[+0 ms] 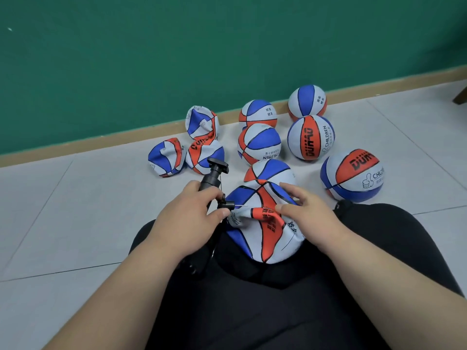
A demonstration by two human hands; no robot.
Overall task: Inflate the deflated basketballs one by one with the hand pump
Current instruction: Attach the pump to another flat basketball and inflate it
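The left hand (187, 213) sits at the centre of the frame with its fingers curled round the lower barrel of a black plastic hand pump (213, 176), thumb and forefinger closing near the nozzle end. The pump's T-shaped handle points up and away toward the balls behind. A thin metal needle (241, 205) sticks out sideways from the nozzle toward the right of the frame. Its tip lies just over the ball's skin, though whether it touches cannot be told. Just right of centre, the right hand (307, 210) is spread and relaxed, fingertips resting on a folded orange panel of a deflated red, white and blue rubber basketball (267, 238). This ball lies crumpled in the person's lap between the two hands, on black trousers (252, 311) that fill the lower part of the frame. Beyond the knees is a floor of pale grey tiles (75, 210). On it, left of centre, three more collapsed balls (204, 155) in the same colours huddle together, touching. To their right stand five fuller balls (310, 137), one lower right beside the knee and two close to the tan skirting board (101, 145). Above that rises a dark green wall (227, 46).
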